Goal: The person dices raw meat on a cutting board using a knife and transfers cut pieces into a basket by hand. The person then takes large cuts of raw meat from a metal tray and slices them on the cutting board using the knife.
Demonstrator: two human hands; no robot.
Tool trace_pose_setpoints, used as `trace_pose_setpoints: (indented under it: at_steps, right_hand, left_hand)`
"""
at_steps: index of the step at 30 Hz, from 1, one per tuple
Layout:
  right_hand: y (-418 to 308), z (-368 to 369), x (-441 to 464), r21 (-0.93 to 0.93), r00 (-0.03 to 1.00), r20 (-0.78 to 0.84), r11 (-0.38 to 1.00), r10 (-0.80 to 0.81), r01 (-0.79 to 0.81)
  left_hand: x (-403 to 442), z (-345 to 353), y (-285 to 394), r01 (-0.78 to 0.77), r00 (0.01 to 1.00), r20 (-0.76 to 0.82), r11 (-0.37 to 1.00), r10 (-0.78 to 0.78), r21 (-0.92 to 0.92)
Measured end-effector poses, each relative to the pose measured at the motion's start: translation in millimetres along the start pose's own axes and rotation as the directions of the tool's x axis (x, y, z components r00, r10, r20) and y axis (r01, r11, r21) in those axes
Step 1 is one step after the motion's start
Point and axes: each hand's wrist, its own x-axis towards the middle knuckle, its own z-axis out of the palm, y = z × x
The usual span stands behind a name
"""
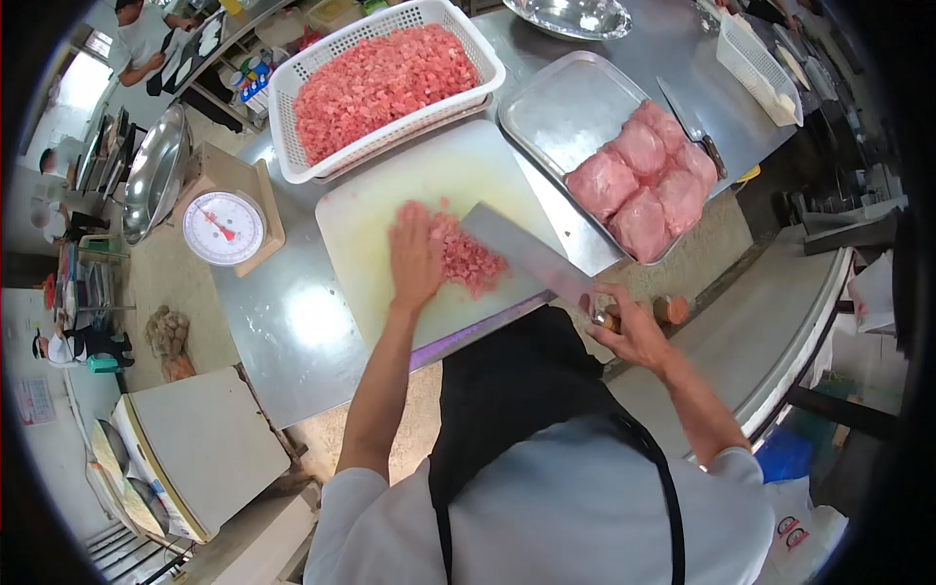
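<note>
Shiny grey steel tabletop (283, 327) is carrying the work, and a co-worker in a white shirt (142, 39) is standing in the background, well apart from the large pale plastic cutting board (366, 234), beyond its far left side. On that board's middle, a loose heap of small pink-red diced meat (470, 261) is lying.

Against the heap's left side, the left hand (416, 255) is spreading flat with its grip open, seemingly steadying the pieces. At the board's near right edge, the right hand (629, 330) is closing its grip round the handle of a broad rectangular steel cleaver (526, 255), whose blade is reaching over the board to the heap; whether the edge is touching the board, I cannot tell.

Judging by how things are lying, much of the work seems done: just beyond the board, a white perforated plastic basket (281, 117) is holding a big mound of similar pinkish cubes (385, 86). The heap on the board is looking mostly chopped, though not yet in the basket. To the board's right, a shallow rectangular metal tray (546, 109) is bearing about six large, rounded pink slabs of raw meat (641, 180), apparently the uncut share.
</note>
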Motion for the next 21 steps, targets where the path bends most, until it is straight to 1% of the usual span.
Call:
trace_pose_setpoints:
  at_steps: [2,3,5,6,7,8,9,10,11,12,13,14,15,17,18,21]
  right_hand:
    - [0.3,26.1,7.9,0.120,0.995,-0.100,0.992,-0.012,0.024]
    - [-2.6,41.1,11.9,0.178,0.989,-0.151,0.983,-0.011,0.038]
    - [-10.5,72.8,21.8,0.190,0.975,-0.201,0.973,-0.091,0.130]
    - [-14.8,81.6,25.0,0.195,0.965,-0.228,0.965,-0.131,0.177]
    - [-21.7,79.6,25.5,0.301,0.991,-0.119,0.949,-0.063,0.096]
    - [-30.7,71.8,26.8,0.397,1.000,-0.004,0.918,-0.003,0.004]
    - [-34.9,66.2,28.9,0.479,0.993,0.109,0.873,0.041,-0.089]
    - [-30.2,63.6,27.7,0.657,0.981,0.172,0.732,0.087,-0.180]
    - [-21.8,61.8,27.8,0.729,0.983,0.143,0.659,0.119,-0.186]
    - [-8.6,61.7,29.7,0.791,0.981,0.119,0.582,0.153,-0.187]
    - [8.6,62.3,32.6,0.845,0.977,0.102,0.502,0.188,-0.185]
    - [36.3,64.2,41.7,0.891,0.987,0.088,0.432,0.135,-0.138]
    - [53.0,60.2,46.1,0.906,0.986,0.107,0.396,0.128,-0.150]
    - [69.4,52.2,60.6,0.930,0.985,0.143,0.327,0.099,-0.168]
    - [62.1,47.0,64.9,0.909,0.982,0.168,0.372,0.083,-0.187]
    - [32.9,61.6,80.7,0.844,0.972,0.197,0.481,0.131,-0.236]
  left_hand:
    - [-0.7,10.7,20.9,-0.077,0.997,-0.008,0.996,0.077,-0.040]
    - [-2.1,6.6,22.6,-0.081,0.996,0.015,0.992,0.083,-0.096]
    - [-11.4,-5.0,24.8,-0.081,0.993,0.067,0.974,0.097,-0.211]
    - [-20.3,-8.3,36.6,-0.094,0.992,0.068,0.987,0.104,-0.133]
    - [-33.7,-11.7,52.0,-0.108,0.991,0.071,0.993,0.111,-0.054]
    - [-41.6,-12.2,64.7,-0.124,0.990,0.075,0.992,0.121,0.026]
    - [-40.7,-9.2,73.0,-0.167,0.981,0.116,0.982,0.156,0.087]
    - [-39.2,-5.9,80.2,-0.211,0.970,0.157,0.966,0.188,0.147]
    - [-38.8,-3.3,84.5,-0.250,0.957,0.198,0.946,0.210,0.205]
    - [-37.3,10.4,76.8,-0.278,0.959,0.109,0.937,0.260,0.213]
    - [-31.7,15.0,75.3,-0.260,0.966,0.061,0.934,0.253,0.247]
    - [-24.3,18.6,74.1,-0.237,0.970,0.011,0.930,0.244,0.279]
    - [-18.6,20.7,72.7,-0.211,0.971,-0.038,0.926,0.234,0.313]
    - [-5.6,19.4,72.6,-0.161,0.981,-0.055,0.941,0.185,0.296]
    - [-4.2,16.6,75.1,-0.133,0.986,-0.061,0.948,0.157,0.288]
    - [-6.5,12.7,90.6,-0.064,0.984,-0.158,0.987,0.087,0.149]
